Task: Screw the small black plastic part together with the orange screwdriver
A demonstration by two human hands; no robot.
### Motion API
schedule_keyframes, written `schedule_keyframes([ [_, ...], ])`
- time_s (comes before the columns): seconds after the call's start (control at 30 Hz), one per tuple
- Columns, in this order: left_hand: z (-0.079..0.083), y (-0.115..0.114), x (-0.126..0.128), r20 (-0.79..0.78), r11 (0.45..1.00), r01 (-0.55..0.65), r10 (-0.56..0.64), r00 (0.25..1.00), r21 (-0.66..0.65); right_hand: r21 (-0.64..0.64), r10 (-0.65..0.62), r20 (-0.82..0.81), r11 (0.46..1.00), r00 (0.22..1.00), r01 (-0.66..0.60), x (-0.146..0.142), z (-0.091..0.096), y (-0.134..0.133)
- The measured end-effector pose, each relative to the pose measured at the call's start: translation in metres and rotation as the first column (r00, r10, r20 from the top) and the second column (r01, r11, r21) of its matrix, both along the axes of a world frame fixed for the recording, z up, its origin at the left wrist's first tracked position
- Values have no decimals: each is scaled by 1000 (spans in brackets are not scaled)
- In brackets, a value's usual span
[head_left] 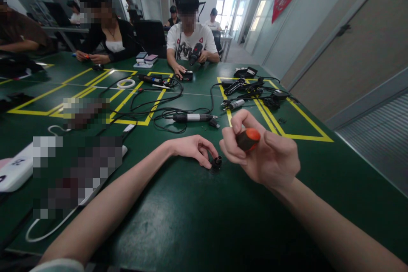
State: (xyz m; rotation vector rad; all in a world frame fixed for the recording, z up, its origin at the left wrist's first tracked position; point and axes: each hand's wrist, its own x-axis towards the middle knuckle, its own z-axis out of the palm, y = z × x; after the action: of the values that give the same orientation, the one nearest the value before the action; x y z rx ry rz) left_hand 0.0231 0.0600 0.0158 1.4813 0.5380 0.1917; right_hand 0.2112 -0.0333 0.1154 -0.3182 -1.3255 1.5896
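On green table [178, 225]: small black part [217, 162]. Touching it with left hand [195, 148], thumb and index bent close at its left side; can't tell whether firmly pinched. Gripping dark, orange-ended handle [250, 138] in right hand [266, 157], fingers curled round it, raised just right of the black part. Beyond the black part: silver-and-black tool [193, 117] with cable. Well beyond the black part: person [191, 38] with drill [195, 54].

Tilted dark handle [247, 138], orange-ended, in right fingers [232, 142]; small black part [217, 162] on green tabletop [178, 208], at left fingers [204, 160]
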Motion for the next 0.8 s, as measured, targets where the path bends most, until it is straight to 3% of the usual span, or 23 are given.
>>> schedule_keyframes([
  [0.23,1,0,1,27,999,13,-14,1000,38,116,-34,41,993,999,30,0,-2,3],
  [0.47,-1,-1,3,45,999,-36,37,998,-15,15,-22,19,1000,1000,21,-1,-2,2],
  [0.8,4,-2,4,17,1000,-11,12,1000,-19,40,-59,72,998,996,56,-1,0,7],
])
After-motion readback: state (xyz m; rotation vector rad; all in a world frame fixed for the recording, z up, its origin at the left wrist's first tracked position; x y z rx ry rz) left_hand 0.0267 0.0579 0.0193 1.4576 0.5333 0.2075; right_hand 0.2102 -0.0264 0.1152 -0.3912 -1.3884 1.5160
